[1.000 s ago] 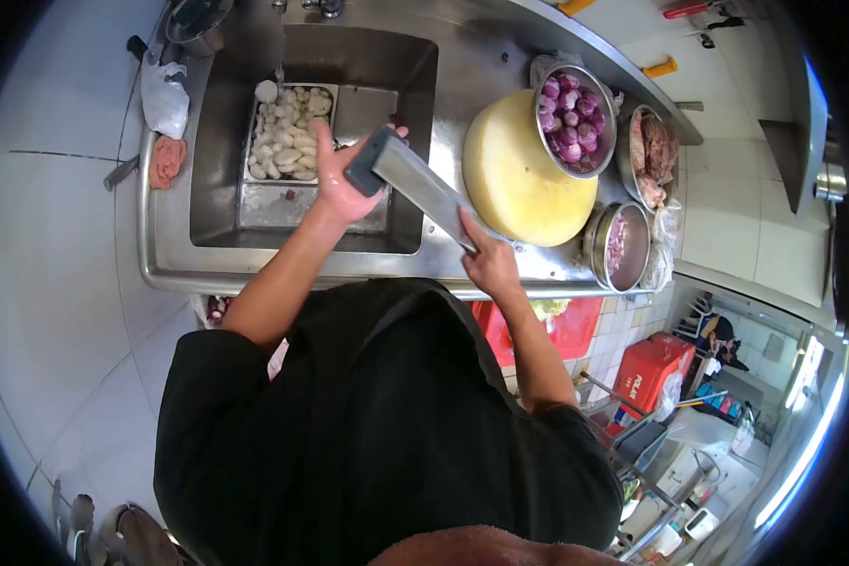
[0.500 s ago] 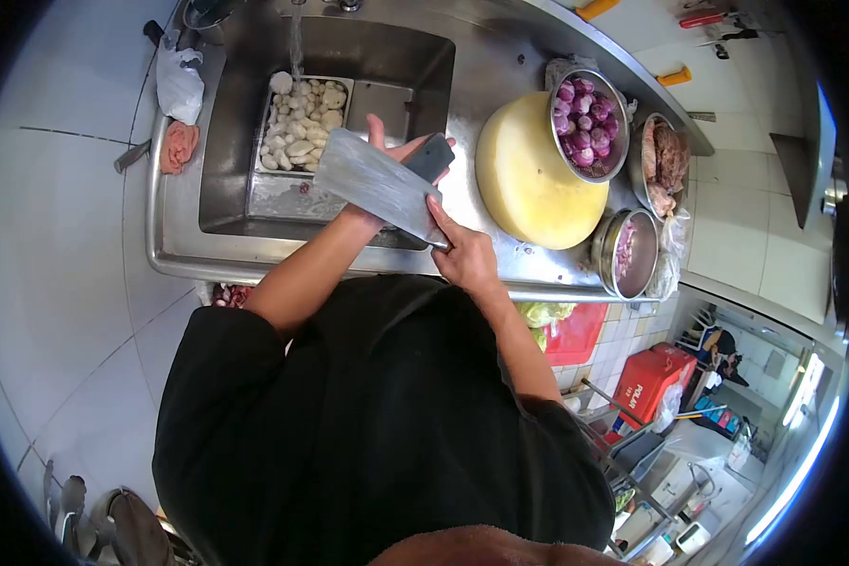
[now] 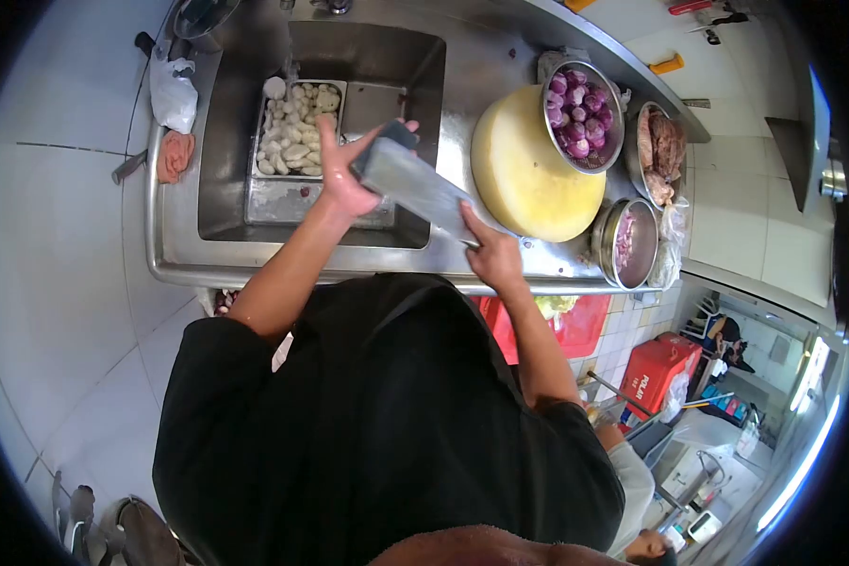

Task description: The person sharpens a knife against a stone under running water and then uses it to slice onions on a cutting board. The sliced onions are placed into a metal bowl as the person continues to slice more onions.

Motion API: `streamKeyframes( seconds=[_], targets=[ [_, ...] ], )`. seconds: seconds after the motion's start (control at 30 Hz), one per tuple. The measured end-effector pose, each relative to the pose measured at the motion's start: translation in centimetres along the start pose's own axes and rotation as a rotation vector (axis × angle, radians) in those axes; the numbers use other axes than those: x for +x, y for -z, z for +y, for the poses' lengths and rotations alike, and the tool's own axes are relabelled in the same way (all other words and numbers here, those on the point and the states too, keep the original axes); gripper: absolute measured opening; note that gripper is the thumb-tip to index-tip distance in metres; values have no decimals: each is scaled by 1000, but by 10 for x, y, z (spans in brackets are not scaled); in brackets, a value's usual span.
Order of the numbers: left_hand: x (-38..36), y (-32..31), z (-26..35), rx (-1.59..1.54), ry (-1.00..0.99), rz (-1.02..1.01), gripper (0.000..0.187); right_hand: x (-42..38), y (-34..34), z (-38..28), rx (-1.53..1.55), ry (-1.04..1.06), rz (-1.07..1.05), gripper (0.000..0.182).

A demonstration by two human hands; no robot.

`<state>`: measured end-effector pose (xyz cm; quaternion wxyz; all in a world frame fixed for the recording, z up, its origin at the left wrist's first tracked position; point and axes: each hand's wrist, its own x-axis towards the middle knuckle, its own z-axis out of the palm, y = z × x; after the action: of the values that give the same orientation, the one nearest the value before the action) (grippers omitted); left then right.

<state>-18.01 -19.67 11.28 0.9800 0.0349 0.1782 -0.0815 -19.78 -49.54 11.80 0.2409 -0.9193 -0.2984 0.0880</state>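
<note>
In my right hand (image 3: 495, 256) is the handle of a broad-bladed cleaver (image 3: 420, 187), its blade angled up and to the left. My left hand (image 3: 347, 173) holds a dark grey sharpening stone (image 3: 393, 135), thumb stretched out to the side. Part of the stone is hidden under the blade, which lies against it. Both hands are over the front of the steel sink (image 3: 219, 170). Beyond my left hand, a metal tray (image 3: 342, 92) of peeled white pieces, like garlic or small onions, sits in the sink beneath running water (image 3: 291, 47).
Right of the sink stands a thick round yellowish block (image 3: 528, 174), with a colander of red onions (image 3: 583, 118) over its edge. Nearby are a bowl of meat (image 3: 665, 151) and a bowl with chopped pieces (image 3: 626, 245). A pink cloth (image 3: 174, 156) lies at left. Another person (image 3: 629, 486) is at lower right.
The cleaver has slid right and down across the stone, with my right hand moving right. My left hand has shifted left. Another person has come into view at lower right.
</note>
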Motion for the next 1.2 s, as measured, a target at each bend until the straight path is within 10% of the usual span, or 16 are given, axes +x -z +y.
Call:
streamKeyframes(
  seconds=[0.57,1.2],
  targets=[
    [22,5,-38,156,61,-133,123,48,-2,-78,100,14,-110,91],
    [9,4,-12,37,8,-84,125,8,11,-5,1,-22,-48,90]
  ],
)
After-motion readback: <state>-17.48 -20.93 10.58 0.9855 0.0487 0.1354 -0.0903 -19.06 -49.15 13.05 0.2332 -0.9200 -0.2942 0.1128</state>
